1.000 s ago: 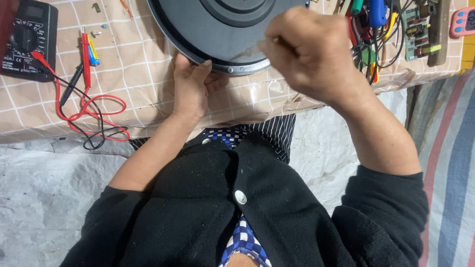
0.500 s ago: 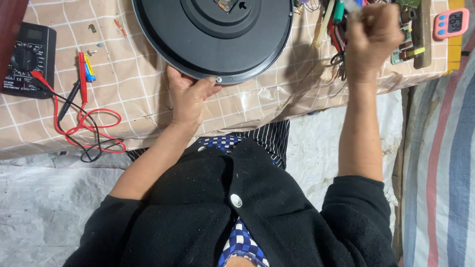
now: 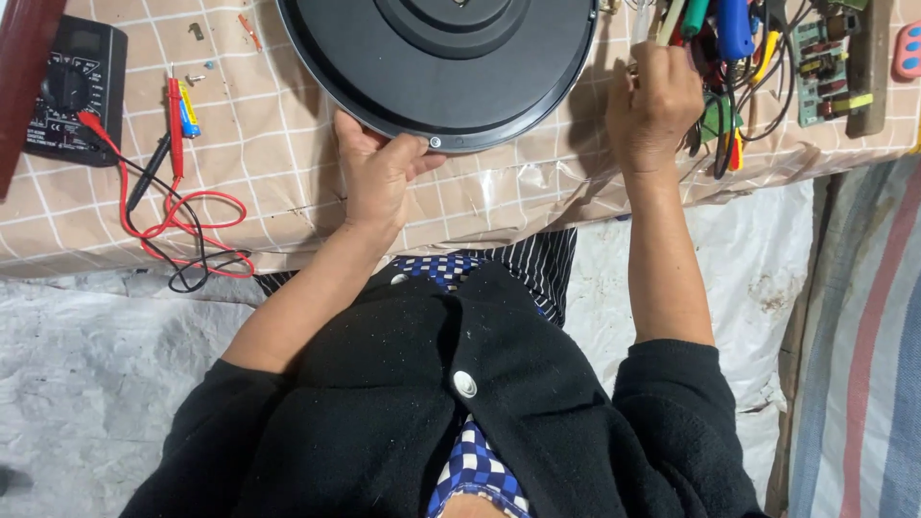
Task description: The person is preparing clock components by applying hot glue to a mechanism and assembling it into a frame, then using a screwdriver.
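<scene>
A person in a black cardigan is sitting at a desk point(image 3: 288, 206) covered with a beige checked plastic sheet, seen from above; a large round black appliance base point(image 3: 446, 67) is lying flat at twelve o'clock, its upper part running out of view. The left hand point(image 3: 376, 173) is resting at the disc's six o'clock rim, fingers point(image 3: 413, 153) curled against the edge near a small silver screw point(image 3: 435, 142) — steadying it rather than lifting. The right hand point(image 3: 655, 105) is sitting at two o'clock, just beside the disc, fingers closed loosely among a heap of coloured tool handles and wires point(image 3: 724, 58); whether it is gripping one of them cannot be told. A green circuit board point(image 3: 817, 62) is lying further out at two o'clock. At ten o'clock a black multimeter point(image 3: 69, 91) is lying with its red and black test leads point(image 3: 177, 225) looping toward the desk edge — well apart from both hands.
</scene>
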